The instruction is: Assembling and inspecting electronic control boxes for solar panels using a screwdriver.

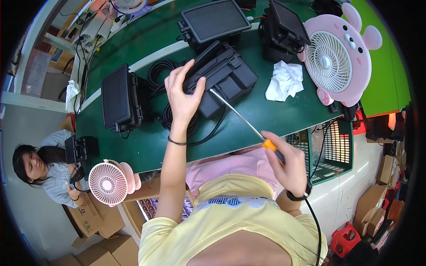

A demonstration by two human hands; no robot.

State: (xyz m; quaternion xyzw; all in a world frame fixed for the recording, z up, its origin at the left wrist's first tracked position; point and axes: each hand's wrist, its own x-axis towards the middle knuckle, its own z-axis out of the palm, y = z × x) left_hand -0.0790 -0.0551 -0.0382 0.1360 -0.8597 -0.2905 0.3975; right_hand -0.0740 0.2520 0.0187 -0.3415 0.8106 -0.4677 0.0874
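A black hard plastic case (235, 73) with a raised panel and latches sits on the green bench in front of me. My left hand (183, 95) grips its left side, thumb and fingers spread around the edge. My right hand (288, 159) is closed around the orange and dark handle of a long screwdriver (242, 116). The screwdriver's shaft slants up to the left, and its tip meets the case's near side by a latch, close to my left thumb. Whether a screw sits under the tip is too small to see. A black cable (208, 138) curves below the case.
Black cases with screens stand left (117, 95), behind (217, 20) and back right. Coiled black cable (160, 73) lies beside the case. White crumpled tissue (284, 82) and a pink fan (330, 60) are to the right. A co-worker (53, 164) sits at left. My right wrist strap trails a cord.
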